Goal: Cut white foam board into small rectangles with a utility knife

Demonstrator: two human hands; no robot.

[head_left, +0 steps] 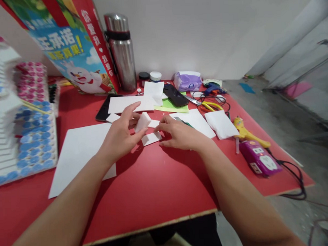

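Note:
My left hand [122, 135] is closed on a small white foam block [143, 121], holding it upright between thumb and fingers just above the table. Below and right of the block, a small flat white foam piece [151, 138] lies on the red tabletop. My right hand [178, 132] is beside that piece, its curled fingers apart and the fingertips at its right edge. Whether they touch the piece I cannot tell. Another white strip [153, 123] lies behind, partly hidden by my fingers. A green-handled tool [186, 122] shows partly behind my right hand.
A large white sheet [78, 152] lies left on the red table [156, 196]. Foam shapes with blue and pink dots [34, 139] stand far left. Behind are a printed box [76, 47], a steel flask [121, 52] and scissors [210, 105]. Right lie a yellow glue gun [247, 132] and purple device [259, 158].

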